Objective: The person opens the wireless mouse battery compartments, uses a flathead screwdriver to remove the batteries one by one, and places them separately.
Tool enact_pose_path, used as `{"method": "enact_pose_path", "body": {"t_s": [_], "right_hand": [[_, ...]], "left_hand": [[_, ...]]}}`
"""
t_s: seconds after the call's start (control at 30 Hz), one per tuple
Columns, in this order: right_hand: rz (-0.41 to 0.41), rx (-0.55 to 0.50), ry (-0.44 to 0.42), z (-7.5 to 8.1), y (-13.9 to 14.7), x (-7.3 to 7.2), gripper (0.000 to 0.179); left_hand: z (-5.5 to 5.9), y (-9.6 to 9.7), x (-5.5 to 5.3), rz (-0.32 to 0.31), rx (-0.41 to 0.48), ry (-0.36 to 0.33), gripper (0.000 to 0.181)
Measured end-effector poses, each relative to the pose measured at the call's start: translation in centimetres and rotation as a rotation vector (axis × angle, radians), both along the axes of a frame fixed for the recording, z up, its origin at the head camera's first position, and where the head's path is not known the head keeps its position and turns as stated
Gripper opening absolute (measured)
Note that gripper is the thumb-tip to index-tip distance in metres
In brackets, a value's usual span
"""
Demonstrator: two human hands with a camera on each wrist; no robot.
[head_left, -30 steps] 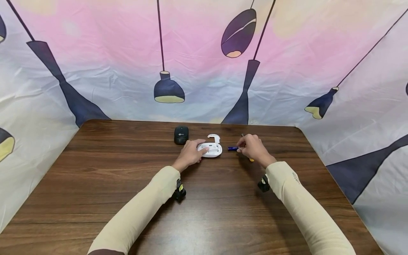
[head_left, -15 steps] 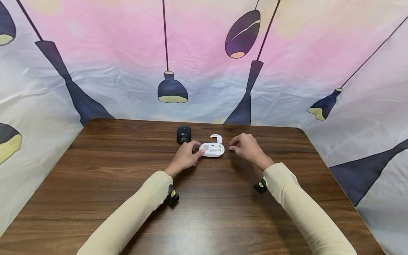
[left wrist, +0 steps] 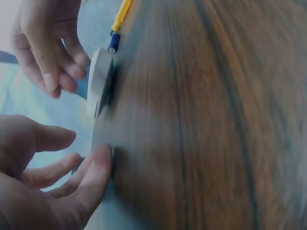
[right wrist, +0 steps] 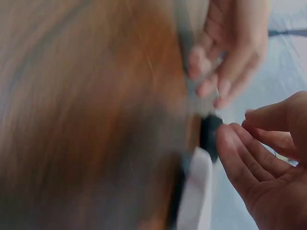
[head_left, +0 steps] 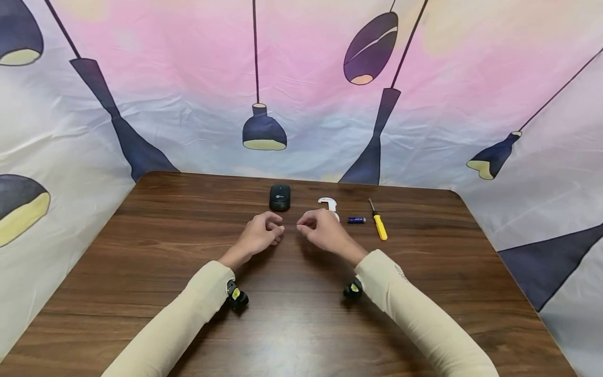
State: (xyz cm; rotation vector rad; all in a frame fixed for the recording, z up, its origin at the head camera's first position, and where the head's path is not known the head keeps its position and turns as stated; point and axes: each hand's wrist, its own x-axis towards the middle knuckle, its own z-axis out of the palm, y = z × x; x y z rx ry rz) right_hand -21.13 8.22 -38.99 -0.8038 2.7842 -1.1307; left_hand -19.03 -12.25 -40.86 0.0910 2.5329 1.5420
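My left hand (head_left: pixel 259 234) hovers low over the table with fingers loosely bent and nothing in them. The right hand (head_left: pixel 325 230), its fingers bent too, is in front of the white mouse and hides most of it in the head view. Thumb and fingertips of that hand stand apart in the right wrist view, with no object between them. Seen edge-on, the white mouse (left wrist: pixel 100 81) lies just beyond the right fingertips in the left wrist view. Behind it lies its white cover piece (head_left: pixel 329 203). A blue battery (head_left: pixel 356 220) rests to the right.
A yellow-handled screwdriver (head_left: pixel 379 226) lies right of the battery. The black mouse (head_left: pixel 280 198) sits near the table's back edge, beyond the left hand. A printed cloth backdrop (head_left: pixel 198 104) rises behind the brown wooden table (head_left: pixel 292 324).
My left hand has let go of the white mouse and drawn back left. The right hand has moved left from the battery and screwdriver, uncovering both, to in front of the white mouse.
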Motion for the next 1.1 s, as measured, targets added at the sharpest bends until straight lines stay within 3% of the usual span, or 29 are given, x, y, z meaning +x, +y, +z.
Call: {"method": "enact_pose_path", "body": {"t_s": [0.1, 0.2, 0.43, 0.57, 0.87, 1.1], "right_hand": [[0.033, 0.002, -0.008, -0.8, -1.8, 0.2, 0.017], [0.016, -0.014, -0.049, -1.5, -3.2, 0.1, 0.024], [-0.158, -0.102, -0.170, -2.3, -5.1, -1.1, 0.042], [-0.209, -0.106, -0.199, -2.7, -5.9, -1.9, 0.054], [-0.222, -0.068, -0.196, -2.8, -7.0, -3.3, 0.062], [-0.176, -0.029, -0.136, -2.8, -7.3, -4.0, 0.063]], "left_hand": [[-0.2, -0.5, -0.3, 0.044, -0.044, 0.028, 0.034], [-0.2, -0.8, -0.6, 0.093, -0.092, 0.060, 0.038], [-0.3, -0.7, -1.7, 0.135, -0.161, 0.121, 0.045], [-0.3, -0.8, -2.4, 0.140, -0.206, 0.147, 0.049], [-0.5, -0.5, -3.9, 0.089, -0.280, 0.187, 0.058], [-0.3, -0.3, -4.7, -0.007, -0.347, 0.188, 0.064]]}}
